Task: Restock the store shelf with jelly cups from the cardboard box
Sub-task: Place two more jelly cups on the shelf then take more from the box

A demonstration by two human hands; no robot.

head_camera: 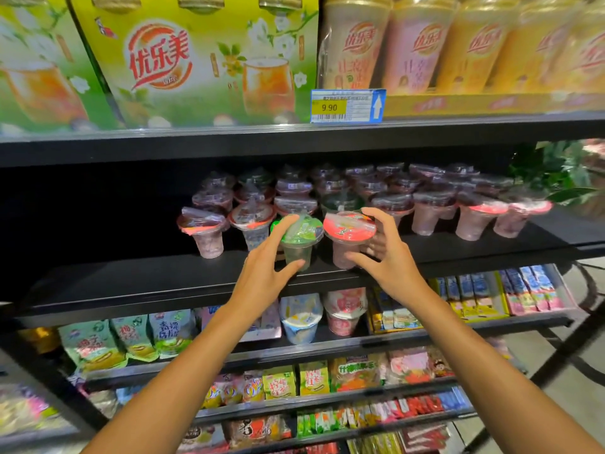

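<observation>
My left hand (pixel 265 276) holds a green-lidded jelly cup (pixel 301 235), fingers up at the lid and thumb under its base. My right hand (pixel 389 257) grips a red-lidded jelly cup (pixel 347 229) beside it, fingers curled over the lid and thumb against the cup's side. Both cups stand side by side at the front of the black middle shelf (pixel 157 280). Behind them sit several rows of jelly cups (pixel 425 204) with pink and dark lids. The cardboard box is out of view.
The left part of the middle shelf is bare and dark. Above are boxed milk tea packs (pixel 183 67), tall cups (pixel 458 44) and a price tag (pixel 347 105). Lower shelves hold snack bags (pixel 131 335) and pudding cups (pixel 301 319).
</observation>
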